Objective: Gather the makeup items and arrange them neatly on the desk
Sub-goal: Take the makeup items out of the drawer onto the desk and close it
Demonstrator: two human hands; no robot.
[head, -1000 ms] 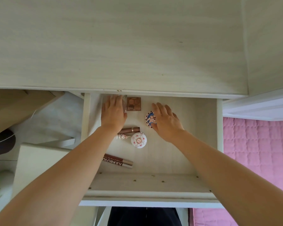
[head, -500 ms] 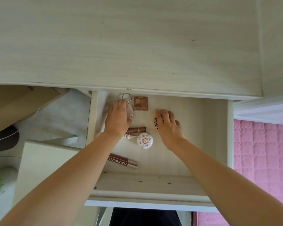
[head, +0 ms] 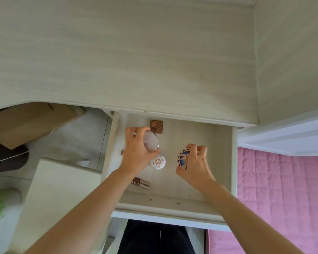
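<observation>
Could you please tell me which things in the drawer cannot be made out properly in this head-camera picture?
- Brown tube: the left forearm covers its near end and part of its lettering.
- Round clear compact: motion-blurred in the left hand; its contents are unreadable.
- Blue patterned item: mostly hidden by the right hand; its shape is unclear.
- Small brown palette: too small to read; the compact overlaps its lower edge.
- White floral compact: partly behind the left hand.

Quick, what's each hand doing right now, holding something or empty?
Left hand: closed around a round clear-lidded compact.
Right hand: closed on a small blue patterned item; what it is cannot be told.
</observation>
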